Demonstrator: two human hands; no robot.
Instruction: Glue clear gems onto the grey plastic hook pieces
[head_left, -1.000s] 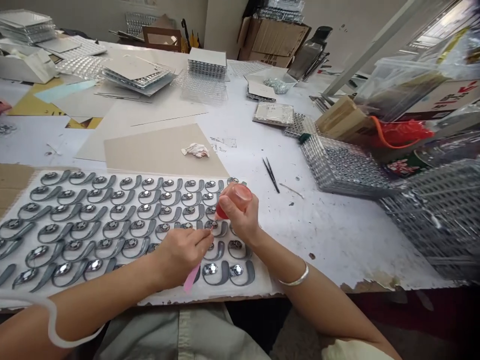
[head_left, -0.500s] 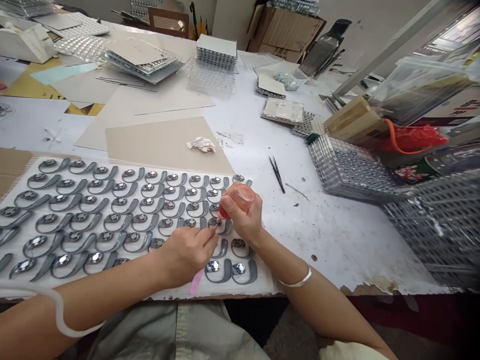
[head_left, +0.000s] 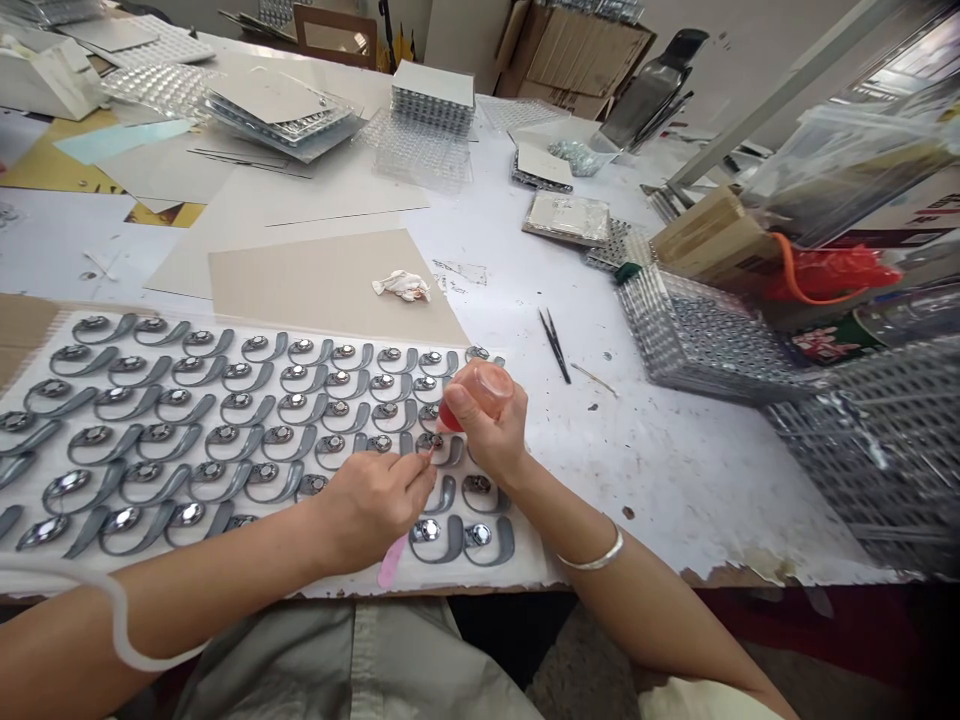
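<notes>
We're looking over a broad, white-covered desk (head_left: 697,480), a slanting grey metal post (head_left: 780,94) rising right, plain pale-grey wall (head_left: 750,45) behind, bright light (head_left: 919,65) glowing upper right!

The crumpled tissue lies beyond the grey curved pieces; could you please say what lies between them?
In the head view, part of the beige board, then a strip of white sheet, lie between the crumpled tissue and the grey curved pieces.

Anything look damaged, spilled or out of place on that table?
Yes. The white table covering is torn and brown-stained along its front edge at right. A crumpled, reddish-stained tissue lies on the tan sheet like litter. No spill shows by the reddish bottle in the right hand, though the view is partly blocked.
</notes>
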